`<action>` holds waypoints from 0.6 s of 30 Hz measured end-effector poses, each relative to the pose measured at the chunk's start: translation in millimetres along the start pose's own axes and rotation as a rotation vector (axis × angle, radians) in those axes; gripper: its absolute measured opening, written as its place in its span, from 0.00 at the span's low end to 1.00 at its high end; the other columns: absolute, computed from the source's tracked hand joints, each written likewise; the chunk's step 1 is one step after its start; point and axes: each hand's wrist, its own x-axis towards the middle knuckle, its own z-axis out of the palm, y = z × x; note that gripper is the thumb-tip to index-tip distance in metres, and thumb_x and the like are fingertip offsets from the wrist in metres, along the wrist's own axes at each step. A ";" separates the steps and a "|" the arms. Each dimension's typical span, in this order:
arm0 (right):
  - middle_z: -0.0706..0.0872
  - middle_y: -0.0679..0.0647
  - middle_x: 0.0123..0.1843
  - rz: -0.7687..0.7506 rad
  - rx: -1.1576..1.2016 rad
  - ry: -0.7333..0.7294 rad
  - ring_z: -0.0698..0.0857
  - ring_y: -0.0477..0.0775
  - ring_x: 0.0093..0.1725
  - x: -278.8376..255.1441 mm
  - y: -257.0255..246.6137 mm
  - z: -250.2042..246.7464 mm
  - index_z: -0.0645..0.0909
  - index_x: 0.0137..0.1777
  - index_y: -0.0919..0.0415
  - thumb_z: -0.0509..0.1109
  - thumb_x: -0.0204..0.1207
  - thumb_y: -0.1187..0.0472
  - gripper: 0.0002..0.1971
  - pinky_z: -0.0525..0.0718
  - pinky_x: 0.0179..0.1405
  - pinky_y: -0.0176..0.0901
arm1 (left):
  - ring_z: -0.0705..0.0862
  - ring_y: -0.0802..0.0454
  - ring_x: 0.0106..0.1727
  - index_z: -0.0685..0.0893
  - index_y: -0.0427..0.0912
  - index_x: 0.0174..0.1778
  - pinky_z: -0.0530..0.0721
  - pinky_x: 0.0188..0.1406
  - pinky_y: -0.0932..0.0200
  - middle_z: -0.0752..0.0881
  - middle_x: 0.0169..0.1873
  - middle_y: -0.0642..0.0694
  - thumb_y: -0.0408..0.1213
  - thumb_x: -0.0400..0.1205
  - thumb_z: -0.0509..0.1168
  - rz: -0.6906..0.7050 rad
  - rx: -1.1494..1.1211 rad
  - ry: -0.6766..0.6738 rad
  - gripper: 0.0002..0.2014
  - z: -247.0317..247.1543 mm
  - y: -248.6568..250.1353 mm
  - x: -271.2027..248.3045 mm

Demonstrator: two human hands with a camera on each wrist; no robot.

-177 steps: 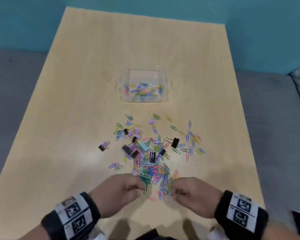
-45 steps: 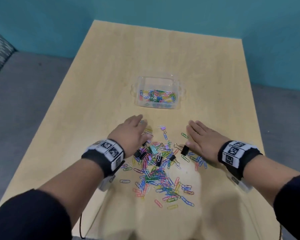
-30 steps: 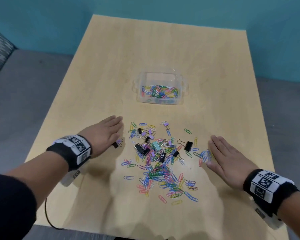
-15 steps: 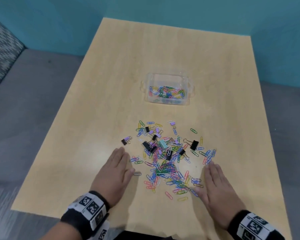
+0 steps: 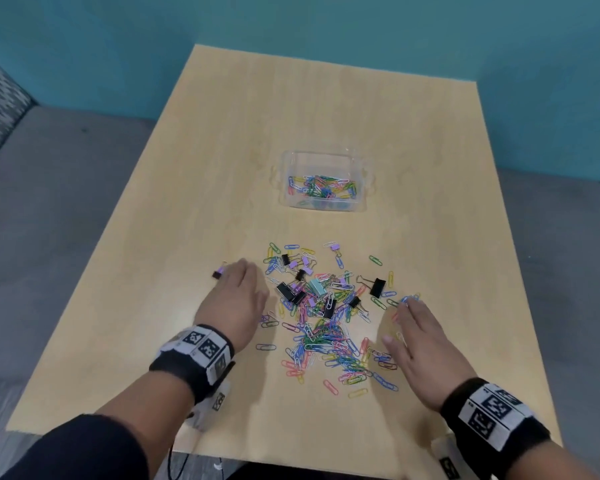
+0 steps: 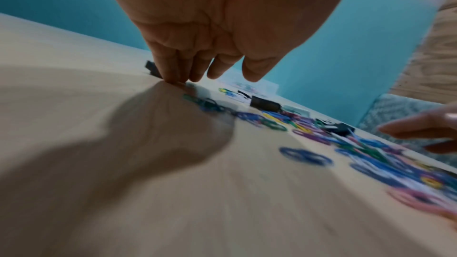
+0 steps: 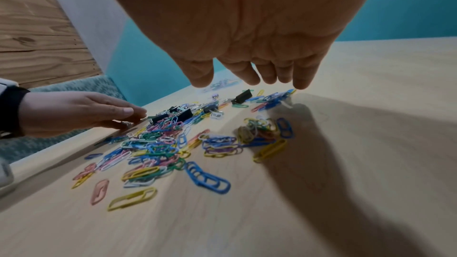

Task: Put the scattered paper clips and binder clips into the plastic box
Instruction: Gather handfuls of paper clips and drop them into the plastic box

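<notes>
A heap of coloured paper clips [image 5: 326,336] mixed with black and purple binder clips [image 5: 377,286] lies on the wooden table [image 5: 222,188]. Farther back stands the clear plastic box [image 5: 323,183] holding several paper clips. My left hand [image 5: 238,299] lies flat at the heap's left side, fingers straight, fingertips [image 6: 173,77] on the table beside a small binder clip [image 5: 219,273]. My right hand [image 5: 416,341] lies flat at the heap's right side, fingers straight [image 7: 300,83], touching blue clips [image 7: 277,96]. Neither hand holds anything.
The table's near edge [image 5: 291,465] runs just behind my wrists. A teal wall stands behind the table, and grey upholstery flanks it on both sides. Bare wood surrounds the box and the heap.
Both hands slid forward along the heap's sides from half a second ago. The left hand reached the stray binder clip at the left; the right reached the blue clips at the right.
</notes>
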 end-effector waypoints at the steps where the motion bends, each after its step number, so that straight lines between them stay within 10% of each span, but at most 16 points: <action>1: 0.49 0.56 0.85 0.003 0.004 -0.003 0.43 0.49 0.84 -0.5 0.4 -0.3 0.52 0.83 0.63 0.51 0.84 0.44 0.33 0.45 0.81 0.40 | 0.60 0.43 0.80 0.60 0.33 0.79 0.60 0.78 0.53 0.62 0.79 0.37 0.42 0.86 0.52 -0.015 -0.004 0.007 0.27 -2.3 -1.3 4.7; 10: 0.48 0.55 0.86 0.019 0.036 -0.027 0.43 0.50 0.84 -11.3 3.6 4.6 0.50 0.84 0.60 0.52 0.84 0.44 0.33 0.41 0.78 0.36 | 0.52 0.44 0.83 0.52 0.37 0.82 0.55 0.81 0.51 0.52 0.83 0.40 0.33 0.85 0.51 0.309 0.240 -0.179 0.28 -2.7 -5.7 56.2; 18: 0.49 0.56 0.86 0.045 0.051 -0.033 0.44 0.50 0.84 -12.8 14.0 5.3 0.48 0.83 0.62 0.52 0.84 0.44 0.35 0.39 0.76 0.33 | 0.71 0.38 0.75 0.70 0.30 0.74 0.70 0.73 0.46 0.72 0.75 0.33 0.37 0.82 0.63 0.420 0.368 -0.154 0.26 -4.8 -14.7 28.7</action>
